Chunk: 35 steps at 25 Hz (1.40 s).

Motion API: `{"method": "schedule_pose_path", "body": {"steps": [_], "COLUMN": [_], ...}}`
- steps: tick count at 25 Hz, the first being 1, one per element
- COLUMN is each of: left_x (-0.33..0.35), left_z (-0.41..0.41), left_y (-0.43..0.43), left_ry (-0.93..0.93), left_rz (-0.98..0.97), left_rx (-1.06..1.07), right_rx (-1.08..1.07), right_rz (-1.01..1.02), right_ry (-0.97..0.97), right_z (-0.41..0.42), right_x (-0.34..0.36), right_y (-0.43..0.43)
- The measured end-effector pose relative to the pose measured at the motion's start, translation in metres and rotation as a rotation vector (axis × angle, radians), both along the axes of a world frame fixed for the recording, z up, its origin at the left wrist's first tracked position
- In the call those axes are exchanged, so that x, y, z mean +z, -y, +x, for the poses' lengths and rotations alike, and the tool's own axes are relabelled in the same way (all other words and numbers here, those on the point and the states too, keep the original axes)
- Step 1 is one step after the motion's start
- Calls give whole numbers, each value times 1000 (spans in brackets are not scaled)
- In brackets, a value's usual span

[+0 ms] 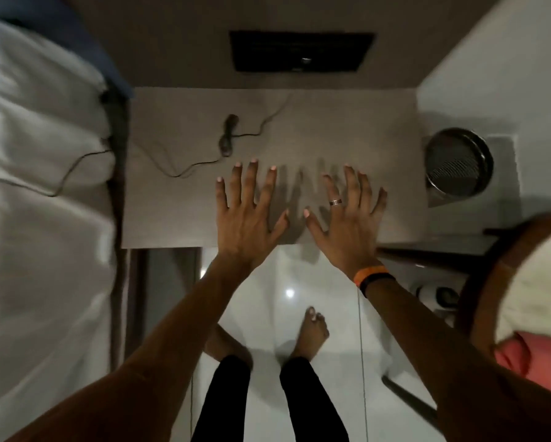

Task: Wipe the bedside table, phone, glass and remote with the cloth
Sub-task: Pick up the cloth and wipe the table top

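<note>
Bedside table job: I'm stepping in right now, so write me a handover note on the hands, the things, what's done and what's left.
Left hand: open, fingers spread, empty, over the flat grey bedside table.
Right hand: open, empty, beside the left one.
On the table: only a thin black cable with an inline switch.
A round metal bin stands to the table's right.
No cloth, phone, glass or remote identifiable in view.
Done: cannot tell whether the table was wiped.
Left: find the cloth and items, then wipe.

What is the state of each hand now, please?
Left hand: open, fingers spread, holding nothing, above the bedside table.
Right hand: open, fingers spread, holding nothing.
</note>
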<state>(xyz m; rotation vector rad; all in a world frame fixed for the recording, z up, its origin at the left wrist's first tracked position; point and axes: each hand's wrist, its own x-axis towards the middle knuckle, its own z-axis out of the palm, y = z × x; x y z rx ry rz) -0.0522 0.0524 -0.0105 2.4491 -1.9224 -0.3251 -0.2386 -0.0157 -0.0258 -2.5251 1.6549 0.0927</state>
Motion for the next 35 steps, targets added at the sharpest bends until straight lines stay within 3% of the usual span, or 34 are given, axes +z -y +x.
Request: {"method": "schedule_pose_path", "body": {"steps": [6,11,19,22,28,30,33,35], "left_x": [14,33,1,-9,-1,-4,-16,-14], "left_z": [-175,-303,-393,-399,-378,-336,-232,-149], "left_y": [46,34,-10,-12,3,4,4,4], "left_ry": [-96,-281,-398,-460,-656,-691,-718,-664], "left_rz": [-81,-116,-69,-137,-190,-213,-402,-326], "left_rx": [-399,-764,-1292,-1263,-1024,-864,-589,-358], "right_rx": [-350,-652,-760,-789,-731,-620,-377,-226], "right_rz": [-89,-95,-58,-132,-224,-218,-145,-103], "right_ry": [40,-25,-7,21,276,309,410,474], "right_z": [-173,-295,-351,-343,-319,-288,-206,-131], "right_x": [29,55,38,25,26,30,28,15], "right_y": [-14,-88,-219,-224,-181,-156,-111,-84]}}
